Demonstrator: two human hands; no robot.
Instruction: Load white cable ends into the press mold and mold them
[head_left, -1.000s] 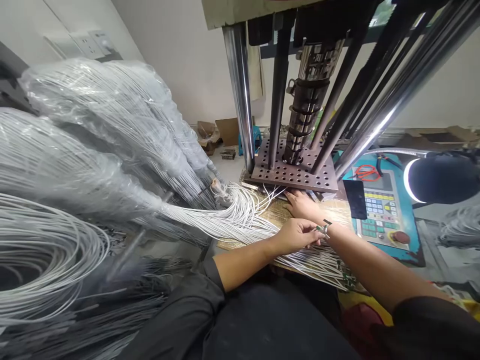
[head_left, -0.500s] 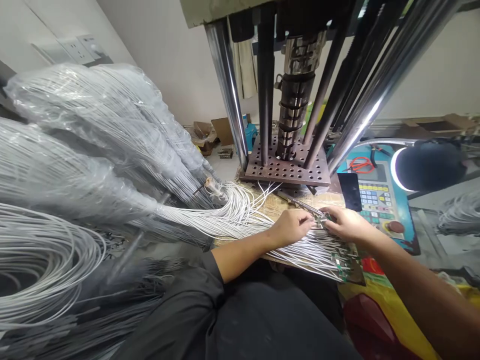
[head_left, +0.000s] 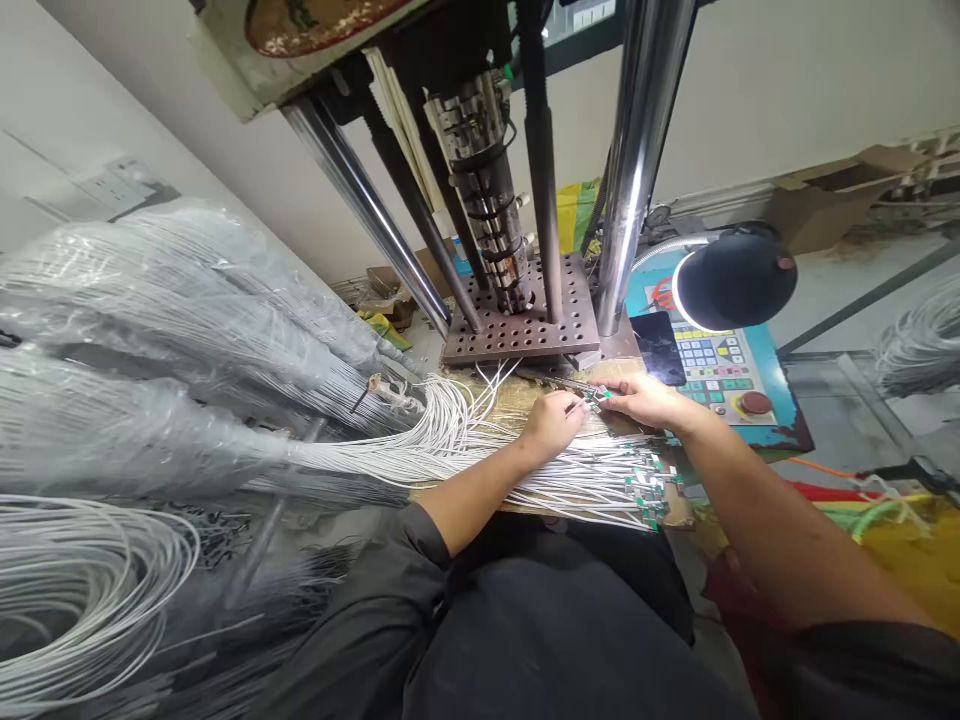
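Observation:
My left hand (head_left: 553, 425) is closed in a pinch on the end of a white cable, over the wooden worktop (head_left: 517, 396). Opposite it, my right hand (head_left: 643, 399) pinches a small green and metal end piece (head_left: 598, 394) between thumb and fingers. The two hands are a short way apart, and the piece lies between their fingertips. Beneath my left forearm runs a thick bundle of white cables (head_left: 435, 440). Its far ends carry several green and metal end pieces (head_left: 651, 485). A thin metal bar (head_left: 559, 380) lies just behind my hands.
A press with a perforated steel plate (head_left: 525, 335) and steel columns stands right behind the worktop. On the right are a black phone-like slab (head_left: 660, 348), a lit lamp (head_left: 735, 278) and a control panel (head_left: 720, 375). Plastic-wrapped cable bundles (head_left: 150, 290) fill the left.
The camera view has turned, so the press appears further left and upright differently. My hands remain close together at the small end piece, with the fingers shifted slightly.

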